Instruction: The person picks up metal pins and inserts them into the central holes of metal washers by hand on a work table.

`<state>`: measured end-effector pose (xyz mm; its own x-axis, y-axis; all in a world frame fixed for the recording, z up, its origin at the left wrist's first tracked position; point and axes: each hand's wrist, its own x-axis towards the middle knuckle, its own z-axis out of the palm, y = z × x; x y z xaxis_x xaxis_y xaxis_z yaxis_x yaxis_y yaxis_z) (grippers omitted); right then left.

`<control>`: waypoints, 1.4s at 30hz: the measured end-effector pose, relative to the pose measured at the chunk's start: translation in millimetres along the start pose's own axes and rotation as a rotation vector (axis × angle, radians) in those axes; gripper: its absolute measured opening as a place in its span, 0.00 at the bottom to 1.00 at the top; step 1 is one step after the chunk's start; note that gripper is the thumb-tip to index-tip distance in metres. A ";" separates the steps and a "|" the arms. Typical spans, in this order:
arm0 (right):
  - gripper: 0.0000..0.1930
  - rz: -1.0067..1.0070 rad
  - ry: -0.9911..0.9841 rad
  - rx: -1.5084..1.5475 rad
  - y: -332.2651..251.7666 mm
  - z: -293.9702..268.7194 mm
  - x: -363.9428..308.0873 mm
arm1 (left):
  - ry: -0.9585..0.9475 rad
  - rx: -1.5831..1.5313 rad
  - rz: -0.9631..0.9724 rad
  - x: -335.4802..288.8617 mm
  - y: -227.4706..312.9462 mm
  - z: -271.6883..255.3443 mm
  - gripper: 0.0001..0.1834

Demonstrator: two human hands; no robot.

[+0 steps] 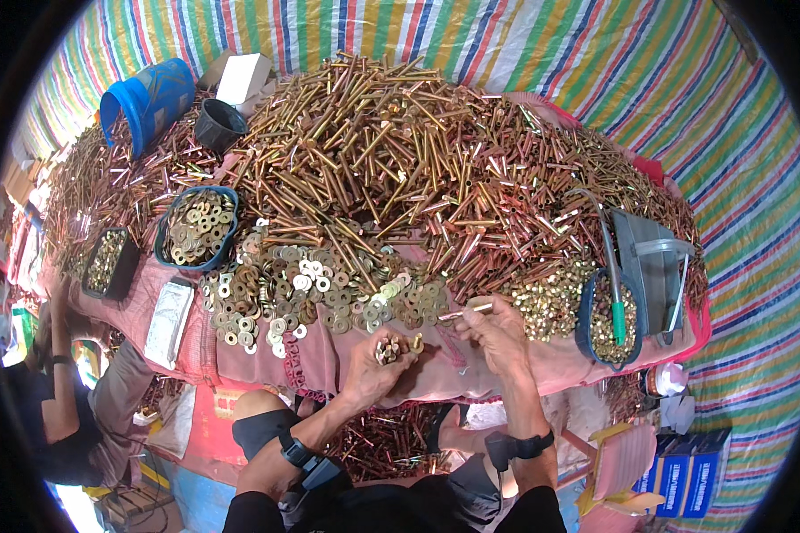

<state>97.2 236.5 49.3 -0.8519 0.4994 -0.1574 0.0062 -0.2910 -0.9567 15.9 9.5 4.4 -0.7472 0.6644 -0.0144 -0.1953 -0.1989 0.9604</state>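
Left hand (375, 360) closed in a tight grip around a bundle of bolts (388, 348), just below the washers (311, 289). Right hand (498, 333) pinching one bolt (468, 312) at the tabletop (542, 364) edge.

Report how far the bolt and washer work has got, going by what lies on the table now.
Done: the left hand grips a small bundle of bolts, heads up, so a few look gathered. In hand: the right hand pinches a single bolt by the loose washers. Left: the big heap of bolts fills most of the table, and the nuts lie piled too, so most seems untouched.
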 end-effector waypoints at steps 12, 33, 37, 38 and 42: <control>0.21 -0.480 -0.190 -1.320 5.5 13.7 -32.9 | 0.039 0.024 0.040 2.5 -2.0 1.8 0.09; 0.26 -0.734 -0.198 -0.848 -21.3 61.6 -31.3 | 0.012 0.137 0.111 2.8 1.4 2.9 0.09; 0.18 -0.737 -0.267 -0.916 -12.0 63.0 -31.4 | 0.068 0.164 0.207 -0.7 4.0 5.2 0.09; 0.18 -0.748 -0.282 -0.926 -7.8 63.4 -30.1 | 0.086 0.119 0.252 -1.4 3.1 6.4 0.09; 0.14 -0.696 -0.266 -0.846 6.0 60.8 -33.3 | 0.108 0.146 0.131 -4.4 -1.9 2.8 0.10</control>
<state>93.8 168.5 63.7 -0.8925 0.1183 0.4353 -0.2464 0.6803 -0.6902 21.4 9.0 3.4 -0.8254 0.5572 0.0908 -0.0041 -0.1668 0.9860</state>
